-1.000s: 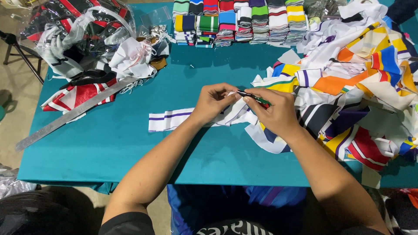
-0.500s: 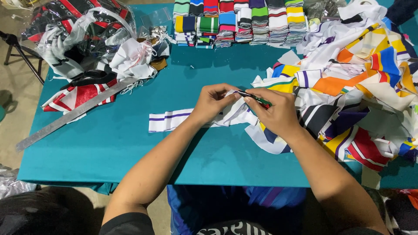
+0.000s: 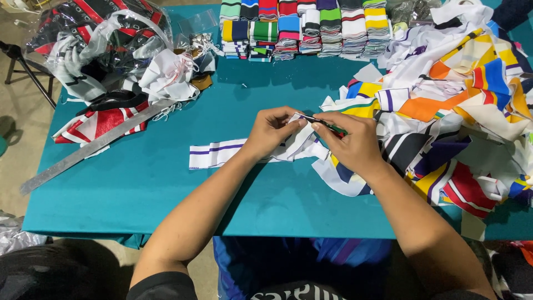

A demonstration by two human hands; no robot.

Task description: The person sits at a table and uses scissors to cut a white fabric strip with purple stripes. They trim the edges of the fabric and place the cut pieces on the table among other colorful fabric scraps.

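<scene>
A white knitted strip with purple stripes (image 3: 214, 154) lies across the teal table (image 3: 139, 200), its right end raised between my hands. My left hand (image 3: 270, 132) pinches that raised end from the left. My right hand (image 3: 350, 143) grips a thin dark tool with red and green on it (image 3: 325, 124) and presses it against the same end of the strip. The two hands nearly touch at the middle of the table.
A heap of striped fabric pieces (image 3: 461, 111) fills the right side. Folded striped bands (image 3: 311, 28) are stacked along the far edge. A long metal ruler (image 3: 94, 147) lies at the left, near a plastic bag of fabric (image 3: 94, 44).
</scene>
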